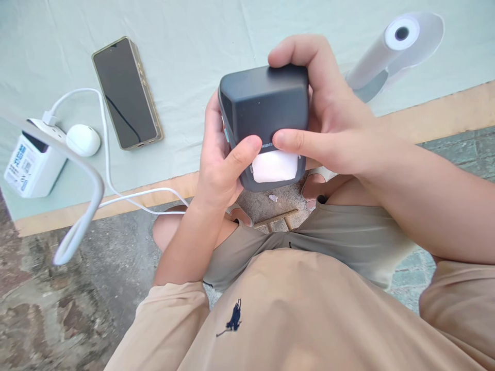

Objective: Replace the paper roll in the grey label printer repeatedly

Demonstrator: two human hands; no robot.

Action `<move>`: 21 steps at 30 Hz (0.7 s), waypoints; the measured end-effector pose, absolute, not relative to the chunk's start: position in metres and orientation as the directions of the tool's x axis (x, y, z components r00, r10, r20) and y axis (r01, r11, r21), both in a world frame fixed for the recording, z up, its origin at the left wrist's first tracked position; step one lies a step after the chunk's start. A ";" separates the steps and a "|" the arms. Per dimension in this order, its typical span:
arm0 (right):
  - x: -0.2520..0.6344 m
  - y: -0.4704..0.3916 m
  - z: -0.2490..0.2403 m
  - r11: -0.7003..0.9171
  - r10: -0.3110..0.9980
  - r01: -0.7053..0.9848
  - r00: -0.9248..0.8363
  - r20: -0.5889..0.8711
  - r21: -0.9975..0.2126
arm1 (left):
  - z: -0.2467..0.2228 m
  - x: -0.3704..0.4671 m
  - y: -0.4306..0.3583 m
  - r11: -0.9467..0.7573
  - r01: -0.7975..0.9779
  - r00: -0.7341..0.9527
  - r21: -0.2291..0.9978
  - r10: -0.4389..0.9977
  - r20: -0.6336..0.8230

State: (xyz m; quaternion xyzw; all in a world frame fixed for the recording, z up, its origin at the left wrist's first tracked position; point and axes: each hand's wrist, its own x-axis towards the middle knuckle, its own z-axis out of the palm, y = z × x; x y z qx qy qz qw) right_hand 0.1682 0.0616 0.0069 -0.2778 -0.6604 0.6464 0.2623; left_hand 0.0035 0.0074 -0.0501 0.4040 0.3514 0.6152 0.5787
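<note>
Between both hands, over the table's near edge, is a small black label printer (266,105) with rounded corners. A white panel or label (275,167) shows on its near face, beside small lettering that my thumbs partly cover. My left hand (224,159) closes around the printer's left side, thumb on the front. My right hand (332,113) grips the right side, with its index finger bent over the top edge and its thumb pressing near the lettering. Its underside and the fingers behind it are hidden.
A phone (126,98) lies on the pale cloth-covered table (201,31). At left stand a white power block (46,167), a round white object (83,140) and a white cable (106,144) looping past the edge. A white paper roll (371,59), partly unrolled, is at right.
</note>
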 end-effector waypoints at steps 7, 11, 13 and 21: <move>0.173 0.061 0.005 0.053 0.710 0.100 -0.703 -0.033 -0.994 | -0.046 0.004 0.007 -0.074 -0.434 0.033 0.898 0.995 0.098; 0.175 0.060 0.007 0.054 0.715 0.142 -0.696 -0.061 -0.988 | -0.040 0.005 0.004 -0.043 -0.429 0.036 0.902 0.997 0.064; 0.176 0.060 0.008 0.053 0.715 0.159 -0.696 -0.074 -0.986 | -0.036 0.006 0.002 -0.033 -0.432 0.029 0.901 0.998 0.050; 0.174 0.059 0.005 0.003 0.705 0.061 -0.708 -0.041 -0.998 | -0.036 0.004 0.005 -0.009 -0.438 0.066 0.899 0.997 0.042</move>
